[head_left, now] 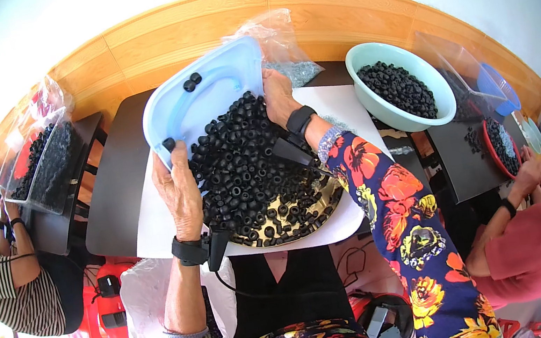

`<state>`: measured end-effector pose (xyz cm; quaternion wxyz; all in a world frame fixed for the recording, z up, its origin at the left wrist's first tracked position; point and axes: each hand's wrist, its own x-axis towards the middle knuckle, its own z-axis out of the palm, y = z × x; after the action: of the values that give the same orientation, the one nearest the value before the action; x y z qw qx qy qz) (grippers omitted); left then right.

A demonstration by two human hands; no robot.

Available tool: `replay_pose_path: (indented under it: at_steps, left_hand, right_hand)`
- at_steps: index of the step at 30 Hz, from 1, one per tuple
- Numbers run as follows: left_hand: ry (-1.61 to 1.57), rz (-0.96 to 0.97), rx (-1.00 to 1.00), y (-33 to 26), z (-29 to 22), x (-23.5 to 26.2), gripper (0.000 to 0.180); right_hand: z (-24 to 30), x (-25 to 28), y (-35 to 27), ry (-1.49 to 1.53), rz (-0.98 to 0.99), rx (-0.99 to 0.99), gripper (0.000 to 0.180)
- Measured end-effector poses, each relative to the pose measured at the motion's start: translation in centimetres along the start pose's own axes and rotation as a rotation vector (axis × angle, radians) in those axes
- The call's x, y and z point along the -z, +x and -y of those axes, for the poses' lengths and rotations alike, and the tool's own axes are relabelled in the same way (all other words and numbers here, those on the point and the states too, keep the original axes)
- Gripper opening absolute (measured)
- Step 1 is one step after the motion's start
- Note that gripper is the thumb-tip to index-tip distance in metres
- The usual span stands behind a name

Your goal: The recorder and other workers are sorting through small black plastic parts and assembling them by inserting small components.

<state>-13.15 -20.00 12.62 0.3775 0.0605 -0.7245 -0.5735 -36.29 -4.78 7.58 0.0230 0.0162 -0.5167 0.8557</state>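
Between both hands a light blue plastic basin [162,108] is tilted toward me. My left hand [180,194] is closed on its near left edge, with the thumb up by the rim. My right hand [278,94] grips its right edge. Small black knob-like parts with holes [233,154] lie heaped from the basin's lower side down onto a gold-coloured round tray [325,208]. A few black pieces [191,81] sit apart inside the basin. The tray rests on a white board [156,208]. Each wrist wears a black band with a dark tapered piece attached.
A pale green basin [358,77] full of black parts stands at the right. Behind lies a clear bag [297,71] of small pieces. Clear bins [47,169] of black parts stand on the left table. Co-workers sit at left [16,283] and right [534,247].
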Motion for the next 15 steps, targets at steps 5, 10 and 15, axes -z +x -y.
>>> replay_pose_path:
  at_steps: [5, 10, 15]
  left_hand:
    - [0.013, 0.027, 0.027, 0.0, -0.6, 0.2, 0.025]
    - [0.005, 0.050, -0.001, -0.1, -0.4, 0.0, 0.032]
    - [-0.015, 0.123, -0.016, -0.5, -1.3, -0.6, 0.040]
  right_hand:
    - [0.4, -1.3, -2.1, -0.188, -0.110, -0.040, 0.027]
    - [1.0, -1.9, -3.7, -0.054, -0.094, -0.021, 0.025]
    - [0.7, -0.8, -2.8, -0.021, -0.112, -0.035, 0.025]
